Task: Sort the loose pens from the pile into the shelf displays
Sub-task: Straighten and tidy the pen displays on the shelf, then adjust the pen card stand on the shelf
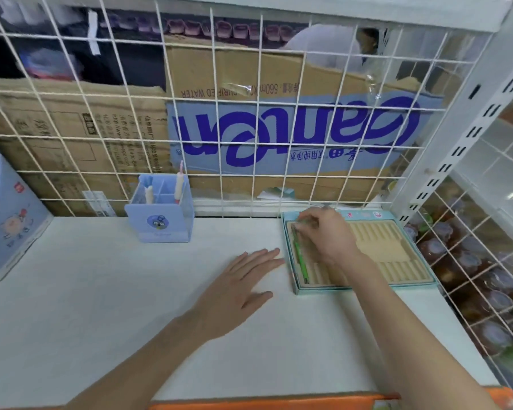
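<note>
Far left edge there's a blue box (3,208), then left of centre a blue holder (160,216) with a couple of pens (179,184) standing in it. Nothing risky there unless an elbow swings.

Bottom centre, the left hand (243,287) lies flat on the shelf (101,291), fingers straight, holding nothing, fingertips just beside the tray (365,288). It isn't really bracing it, so I'd guess the tray could slide if pushed.

Right of centre, the right hand (328,235) has curled fingers on the top end of a green pen (300,255) lying along the tray's leftmost groove. Looks half seated to me. If it's let go crooked it could roll onto the next groove or over the tray edge. No loose pile in view.
</note>
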